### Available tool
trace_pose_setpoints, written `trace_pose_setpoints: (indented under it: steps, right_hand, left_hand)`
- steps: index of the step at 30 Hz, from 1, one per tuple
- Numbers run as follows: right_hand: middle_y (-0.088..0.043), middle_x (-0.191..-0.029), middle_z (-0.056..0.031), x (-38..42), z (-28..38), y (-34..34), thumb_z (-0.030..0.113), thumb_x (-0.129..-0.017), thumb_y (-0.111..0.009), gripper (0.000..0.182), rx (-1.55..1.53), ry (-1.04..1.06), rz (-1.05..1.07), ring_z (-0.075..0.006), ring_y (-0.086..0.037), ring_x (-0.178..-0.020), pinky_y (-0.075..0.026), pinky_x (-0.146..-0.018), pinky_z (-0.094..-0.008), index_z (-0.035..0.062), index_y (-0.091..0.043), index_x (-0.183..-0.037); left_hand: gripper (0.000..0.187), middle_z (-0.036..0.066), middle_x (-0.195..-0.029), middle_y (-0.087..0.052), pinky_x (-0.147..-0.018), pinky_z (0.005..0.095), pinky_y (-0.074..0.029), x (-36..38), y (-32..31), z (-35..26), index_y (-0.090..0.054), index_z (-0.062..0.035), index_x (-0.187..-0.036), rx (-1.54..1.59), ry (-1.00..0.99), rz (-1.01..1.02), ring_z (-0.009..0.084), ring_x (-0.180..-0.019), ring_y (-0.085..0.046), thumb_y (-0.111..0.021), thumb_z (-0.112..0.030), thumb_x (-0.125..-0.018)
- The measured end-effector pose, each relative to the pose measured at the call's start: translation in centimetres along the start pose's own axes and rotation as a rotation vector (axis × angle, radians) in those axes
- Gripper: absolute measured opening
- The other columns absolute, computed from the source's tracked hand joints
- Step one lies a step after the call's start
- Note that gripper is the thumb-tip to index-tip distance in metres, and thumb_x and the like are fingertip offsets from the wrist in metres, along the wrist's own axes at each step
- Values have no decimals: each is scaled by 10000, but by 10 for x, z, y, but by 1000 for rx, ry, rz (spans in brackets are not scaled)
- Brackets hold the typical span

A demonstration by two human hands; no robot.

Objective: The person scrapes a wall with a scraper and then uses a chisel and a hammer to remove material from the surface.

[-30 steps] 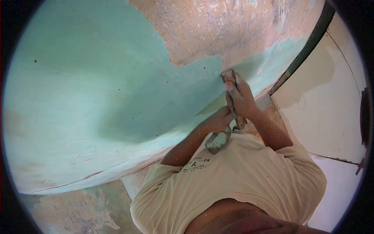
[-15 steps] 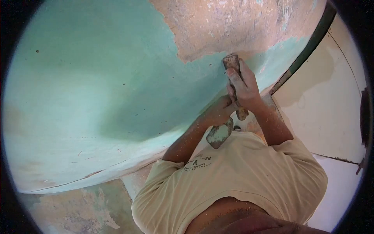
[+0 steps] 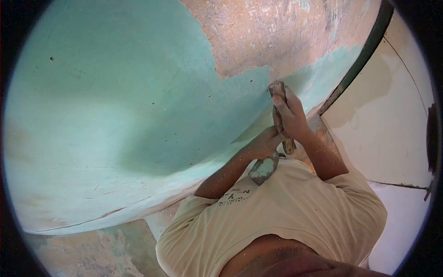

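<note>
A worn, dusty scraping tool (image 3: 277, 87) stands with its top end against the green painted wall, just below the bare patch. My right hand (image 3: 291, 113) is wrapped round it, thumb along its face. Close beside it on the left, my left hand (image 3: 267, 142) is closed near the tool's lower part, around the handle of a second tool. That tool's broad, paint-smeared blade (image 3: 264, 170) points down toward my shirt. Its handle is mostly hidden by my fingers.
Green paint covers the wall (image 3: 92, 92), and a bare plaster patch (image 3: 272, 37) with ragged edges spreads at the top. A dark strip (image 3: 362, 60) borders a pale panel (image 3: 383, 129) on the right. Peeling surface (image 3: 92, 254) shows at the lower left.
Both hands and both tools have moved down toward my chest. A bare strip now runs down from the patch where green paint was, above the tool's top end.
</note>
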State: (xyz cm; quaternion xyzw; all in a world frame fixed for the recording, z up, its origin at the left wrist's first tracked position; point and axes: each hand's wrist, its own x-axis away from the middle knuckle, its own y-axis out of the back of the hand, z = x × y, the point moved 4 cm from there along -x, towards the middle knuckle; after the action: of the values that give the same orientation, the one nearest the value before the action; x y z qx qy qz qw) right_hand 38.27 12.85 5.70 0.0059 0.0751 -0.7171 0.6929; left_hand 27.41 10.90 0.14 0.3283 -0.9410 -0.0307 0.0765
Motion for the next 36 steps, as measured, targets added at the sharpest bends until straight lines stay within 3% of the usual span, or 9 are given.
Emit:
trace_pose_setpoints:
  steps: [7, 10, 16, 18, 21, 24, 28, 33, 36]
  right_hand:
    - [-460, -610, 1, 2, -18, 5, 187, -977, -459, 182, 6, -11, 5, -75, -437, -429, -360, -397, -227, 33, -487, -1069]
    - [-463, -617, -2, -3, 2, 0, 183, -979, -455, 181, 40, 107, -32, -74, -437, -431, -360, -394, -227, 31, -486, -1071]
    - [-472, -643, -22, 3, -12, 4, 200, -976, -449, 170, 39, -84, 6, -90, -449, -478, -386, -431, -253, 32, -468, -990]
    - [-470, -628, -20, -2, -2, 0, 198, -972, -453, 170, 31, 41, -15, -90, -450, -469, -385, -427, -252, 30, -469, -991]
    - [-470, -615, -18, -1, 3, 2, 182, -966, -456, 157, 11, 23, -1, -89, -455, -463, -385, -423, -252, 28, -470, -990]
    - [-475, -617, -17, 1, -4, 4, 162, -962, -452, 141, 3, 10, -5, -88, -457, -462, -387, -423, -254, 26, -472, -993]
    - [-451, -635, -10, 2, -4, 5, 171, -972, -458, 167, -9, -37, 9, -78, -414, -406, -347, -367, -233, 21, -476, -1042]
    - [-482, -640, -14, 2, 9, 6, 177, -965, -454, 163, -47, -37, 52, -87, -457, -466, -388, -426, -250, 25, -482, -1016]
    - [-479, -640, -17, 1, 11, 2, 188, -966, -457, 173, -40, -28, 41, -87, -459, -474, -387, -428, -247, 25, -479, -1020]
  left_hand:
    - [552, 72, -977, -589, -774, 333, -433, -2, -4, 2, -562, 4, -1127, 56, 14, 23, 164, -858, -502, -427, -505, -961]
    - [555, 83, -1004, -593, -788, 342, -434, 0, 5, -8, -559, 7, -1147, -17, 83, 66, 173, -874, -510, -422, -500, -965]
    - [581, 108, -1042, -594, -783, 348, -442, 0, 0, 8, -534, 25, -1188, -38, 53, 11, 190, -866, -524, -422, -497, -960]
    - [600, 110, -1047, -593, -789, 351, -443, -4, 3, 10, -522, 33, -1201, -20, -5, 55, 194, -871, -525, -422, -506, -956]
    - [593, 115, -1067, -593, -820, 358, -441, -2, 5, -16, -515, 35, -1216, -10, 103, 132, 200, -891, -530, -416, -492, -963]
    - [570, 116, -1042, -597, -823, 360, -443, 1, -3, -3, -518, 26, -1213, -30, 144, 56, 196, -888, -534, -419, -477, -964]
    - [554, 100, -976, -603, -773, 358, -451, -6, -2, 2, -546, 24, -1165, -76, 40, 29, 190, -836, -541, -422, -475, -960]
    - [558, 98, -972, -607, -759, 353, -451, -3, -4, -3, -572, 11, -1148, -69, 121, 21, 191, -821, -545, -432, -491, -950]
    - [559, 89, -965, -604, -752, 344, -449, -2, 6, -21, -566, 1, -1162, -127, 16, 52, 182, -801, -539, -449, -498, -941]
